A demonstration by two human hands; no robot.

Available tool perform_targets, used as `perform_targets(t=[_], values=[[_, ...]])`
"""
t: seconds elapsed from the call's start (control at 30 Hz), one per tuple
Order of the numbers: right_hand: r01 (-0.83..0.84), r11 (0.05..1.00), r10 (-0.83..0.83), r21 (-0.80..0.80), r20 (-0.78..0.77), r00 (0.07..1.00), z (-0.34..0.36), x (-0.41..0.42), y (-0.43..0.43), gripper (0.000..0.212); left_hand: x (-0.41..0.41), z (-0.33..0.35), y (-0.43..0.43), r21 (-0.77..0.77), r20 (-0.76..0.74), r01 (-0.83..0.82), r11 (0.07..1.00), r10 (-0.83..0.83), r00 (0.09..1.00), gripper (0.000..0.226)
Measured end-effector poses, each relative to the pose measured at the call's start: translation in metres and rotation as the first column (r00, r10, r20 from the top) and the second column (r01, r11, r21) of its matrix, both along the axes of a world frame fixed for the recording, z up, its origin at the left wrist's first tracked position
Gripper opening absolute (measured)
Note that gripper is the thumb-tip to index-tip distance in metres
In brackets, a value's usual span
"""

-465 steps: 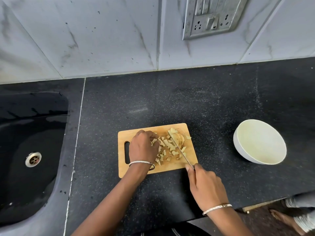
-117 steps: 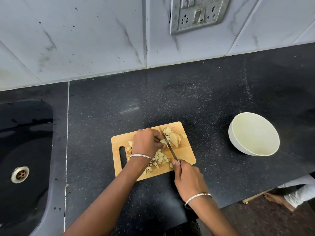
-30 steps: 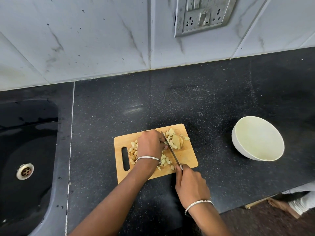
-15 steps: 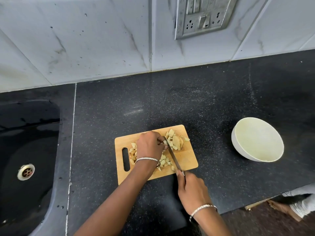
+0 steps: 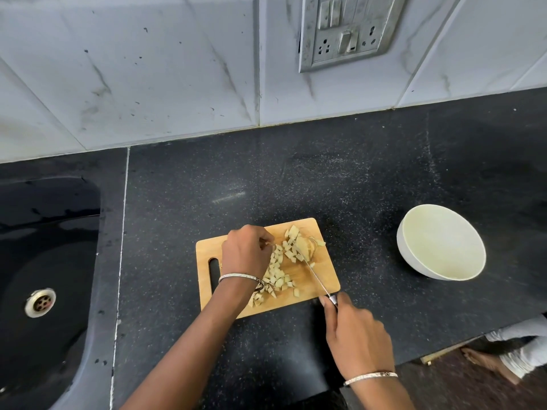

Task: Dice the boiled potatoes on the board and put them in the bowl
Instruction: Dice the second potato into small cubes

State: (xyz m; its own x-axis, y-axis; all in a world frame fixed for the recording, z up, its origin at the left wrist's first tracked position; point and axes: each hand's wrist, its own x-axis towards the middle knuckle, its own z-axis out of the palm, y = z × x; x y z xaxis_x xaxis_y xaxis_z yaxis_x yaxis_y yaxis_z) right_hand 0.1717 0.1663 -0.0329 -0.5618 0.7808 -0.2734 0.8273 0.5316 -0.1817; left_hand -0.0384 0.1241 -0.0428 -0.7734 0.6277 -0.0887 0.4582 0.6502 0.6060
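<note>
1. We've got the right hand (image 5: 356, 335) wrapped around the handle of a knife (image 5: 318, 279) at the near right corner of the board — blade angled up and away across the wood, its tip in among the potato.
2. Our left hand (image 5: 247, 254) sits curled, knuckles up, on the middle of the chopping board (image 5: 322, 276), fingertips at the diced pieces; whether it grips any, we cannot tell. A thin bangle (image 5: 239, 276) rings that wrist.
3. Diced potato (image 5: 276, 279) lies in a loose trail from under the left hand toward the near edge, and a second clump with larger uncut slices (image 5: 302, 247) sits at the far right of the board, right at the blade.
4. The board lies flat on the dark speckled worktop (image 5: 296, 179), handle slot to the left.
5. Off to the right, well apart from the board — the white bowl (image 5: 441, 247), with no potato in it.
6. Far left, a black sink (image 5: 44, 261) with its metal drain (image 5: 40, 301).
</note>
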Motion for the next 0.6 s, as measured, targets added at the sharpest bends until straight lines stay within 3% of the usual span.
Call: perform_targets(t=[0.1,0.3,0.4,0.6], values=[[0.008,1.0,-0.008,-0.014,0.024,1.0,-0.006,0.0,-0.002,0.045,-0.002,0.0,0.001,0.028,-0.009,0.023,0.999,-0.023,1.0,0.014],[-0.047,0.983,0.025,-0.179,-0.124,0.992,-0.012,0.011,-0.007,0.042,-0.004,-0.004,0.012,0.018,-0.065,0.189,0.982,-0.187,0.98,0.026],[-0.028,0.989,0.005,-0.147,-0.155,0.988,-0.005,0.016,-0.005,0.043,-0.006,-0.007,0.015,-0.006,-0.089,0.225,0.974,-0.225,0.97,0.033],[0.006,0.998,-0.009,-0.062,-0.047,0.999,-0.001,0.017,0.004,0.039,-0.008,-0.015,0.02,-0.053,-0.083,0.313,0.948,-0.317,0.945,0.034]])
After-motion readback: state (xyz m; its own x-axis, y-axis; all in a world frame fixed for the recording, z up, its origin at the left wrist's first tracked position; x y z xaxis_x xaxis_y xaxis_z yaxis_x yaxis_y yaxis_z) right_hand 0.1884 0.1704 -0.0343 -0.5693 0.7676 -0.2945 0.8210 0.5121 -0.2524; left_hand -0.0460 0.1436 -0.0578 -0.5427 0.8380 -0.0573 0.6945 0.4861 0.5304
